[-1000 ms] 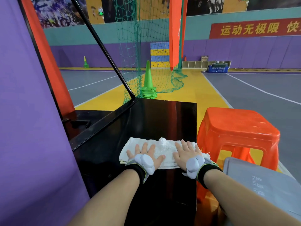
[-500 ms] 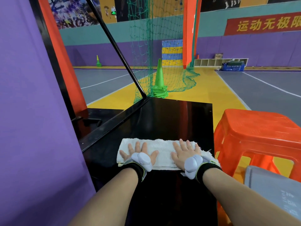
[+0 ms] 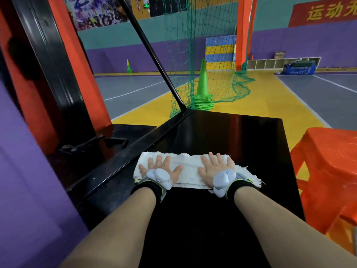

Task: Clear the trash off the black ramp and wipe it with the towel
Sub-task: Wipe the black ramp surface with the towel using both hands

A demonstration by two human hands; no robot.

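A white towel [image 3: 190,167] lay across the black ramp [image 3: 222,136], long axis left to right. The left hand [image 3: 160,169] pressed its left half, the right hand [image 3: 216,168] its right half, fingers straight and spread, gripping nothing. More ramp stretched away on the far side.

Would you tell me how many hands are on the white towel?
2. The left hand lies flat on the left end of the white towel, the right hand on its right end; none hidden.
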